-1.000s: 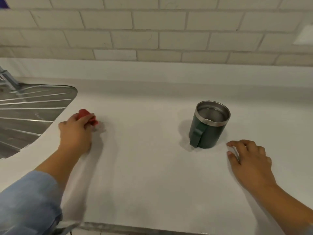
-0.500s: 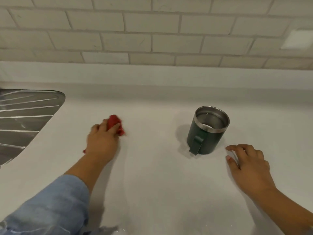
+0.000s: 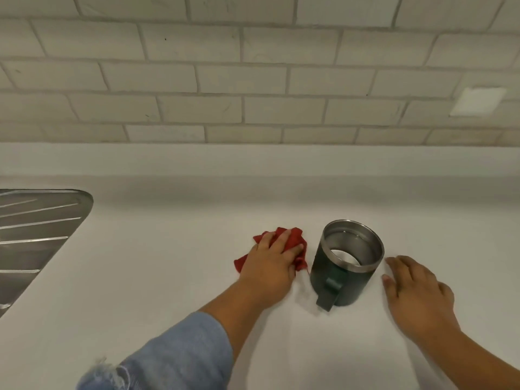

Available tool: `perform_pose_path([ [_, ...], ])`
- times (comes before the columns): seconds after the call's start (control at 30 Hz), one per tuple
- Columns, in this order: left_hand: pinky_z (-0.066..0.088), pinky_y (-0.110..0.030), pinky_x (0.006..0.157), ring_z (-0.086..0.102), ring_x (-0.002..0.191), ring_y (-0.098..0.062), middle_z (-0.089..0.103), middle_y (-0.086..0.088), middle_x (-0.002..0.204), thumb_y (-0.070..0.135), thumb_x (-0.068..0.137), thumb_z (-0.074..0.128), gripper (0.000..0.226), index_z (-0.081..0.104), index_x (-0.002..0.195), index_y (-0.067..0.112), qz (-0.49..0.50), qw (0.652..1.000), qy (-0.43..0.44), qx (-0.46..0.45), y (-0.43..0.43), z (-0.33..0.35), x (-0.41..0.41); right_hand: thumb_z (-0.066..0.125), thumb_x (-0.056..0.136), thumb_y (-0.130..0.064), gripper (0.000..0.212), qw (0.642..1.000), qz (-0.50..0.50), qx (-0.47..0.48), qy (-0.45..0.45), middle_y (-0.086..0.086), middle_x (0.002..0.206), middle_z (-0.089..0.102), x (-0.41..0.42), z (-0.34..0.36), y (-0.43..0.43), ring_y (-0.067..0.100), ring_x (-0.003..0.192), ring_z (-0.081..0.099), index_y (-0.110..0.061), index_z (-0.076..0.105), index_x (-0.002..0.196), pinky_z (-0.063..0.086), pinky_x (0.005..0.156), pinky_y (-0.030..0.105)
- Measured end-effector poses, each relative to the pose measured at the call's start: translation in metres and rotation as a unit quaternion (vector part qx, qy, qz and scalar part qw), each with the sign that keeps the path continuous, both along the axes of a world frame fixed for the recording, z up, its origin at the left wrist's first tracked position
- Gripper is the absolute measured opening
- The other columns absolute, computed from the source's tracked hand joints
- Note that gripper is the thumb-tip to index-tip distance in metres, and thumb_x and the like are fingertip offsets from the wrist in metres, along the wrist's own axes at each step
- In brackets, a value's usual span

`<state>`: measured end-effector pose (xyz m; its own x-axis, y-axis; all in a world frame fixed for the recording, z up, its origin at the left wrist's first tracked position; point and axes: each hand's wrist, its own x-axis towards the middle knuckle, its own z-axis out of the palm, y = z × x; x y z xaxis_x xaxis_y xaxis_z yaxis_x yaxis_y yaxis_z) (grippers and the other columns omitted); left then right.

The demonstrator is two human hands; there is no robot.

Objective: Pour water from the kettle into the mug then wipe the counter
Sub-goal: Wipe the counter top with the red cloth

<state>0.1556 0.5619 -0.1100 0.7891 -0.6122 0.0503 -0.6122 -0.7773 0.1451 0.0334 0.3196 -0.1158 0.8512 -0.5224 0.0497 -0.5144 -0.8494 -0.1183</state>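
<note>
A dark green mug [image 3: 342, 280] with a steel rim and inside stands upright on the white counter [image 3: 157, 277], its handle towards me; water shows inside it. My left hand [image 3: 268, 267] presses a crumpled red cloth [image 3: 292, 239] flat on the counter just left of the mug. My right hand [image 3: 416, 296] rests palm down on the counter right of the mug, fingers spread, holding nothing. No kettle is in view.
A steel sink drainboard [image 3: 36, 232] with ridges lies at the far left. A tiled wall [image 3: 253, 80] with a white upstand runs along the back. A white plate [image 3: 477, 101] is set in the wall at right.
My left hand has slid the red cloth to the right across the counter, from near the drainboard to beside the mug. My right hand has stayed by the mug.
</note>
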Motion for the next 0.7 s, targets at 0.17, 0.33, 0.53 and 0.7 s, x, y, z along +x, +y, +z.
perform_pose_path([
  [0.17, 0.024, -0.044, 0.112, 0.016, 0.141, -0.029, 0.016, 0.003, 0.158, 0.040, 0.093, 0.030, 0.047, 0.032, 0.141, 0.040, 0.085, 0.996, -0.006, 0.001, 0.036, -0.009, 0.095, 0.031, 0.095, -0.040, 0.046, 1.000, -0.008, -0.011, -0.015, -0.004, 0.147, 0.039, 0.002, -0.004, -0.002, 0.021, 0.134, 0.035, -0.029, 0.039, 0.138, 0.029, 0.106, 0.045],
  [0.33, 0.024, -0.050, 0.112, 0.019, 0.141, -0.031, 0.020, 0.002, 0.157, 0.042, 0.093, 0.032, 0.046, 0.033, 0.139, 0.043, 0.243, 0.970, 0.012, -0.007, 0.135, -0.010, 0.156, 0.035, 0.093, -0.038, 0.044, 0.999, -0.019, -0.009, -0.026, -0.005, 0.144, 0.041, 0.003, -0.006, -0.001, 0.021, 0.131, 0.038, -0.029, 0.042, 0.135, 0.030, 0.104, 0.046],
  [0.53, 0.031, -0.053, 0.105, 0.033, 0.131, -0.034, 0.033, 0.002, 0.149, 0.040, 0.086, 0.041, 0.040, 0.044, 0.126, 0.043, 0.486, 0.874, 0.023, 0.006, 0.294, -0.021, 0.164, 0.037, 0.093, -0.037, 0.042, 0.999, -0.026, -0.005, -0.035, -0.004, 0.143, 0.042, 0.005, -0.006, -0.001, 0.023, 0.131, 0.038, -0.029, 0.043, 0.134, 0.030, 0.104, 0.047],
  [0.7, 0.044, -0.044, 0.095, 0.051, 0.109, -0.036, 0.054, -0.008, 0.132, 0.038, 0.055, 0.068, 0.062, 0.059, 0.116, 0.030, 0.509, 0.858, 0.011, -0.060, 0.422, -0.087, 0.207, 0.036, 0.094, -0.038, 0.042, 0.999, -0.026, -0.008, -0.036, -0.001, 0.142, 0.043, 0.005, -0.004, 0.001, 0.026, 0.130, 0.038, -0.026, 0.045, 0.132, 0.029, 0.103, 0.048],
])
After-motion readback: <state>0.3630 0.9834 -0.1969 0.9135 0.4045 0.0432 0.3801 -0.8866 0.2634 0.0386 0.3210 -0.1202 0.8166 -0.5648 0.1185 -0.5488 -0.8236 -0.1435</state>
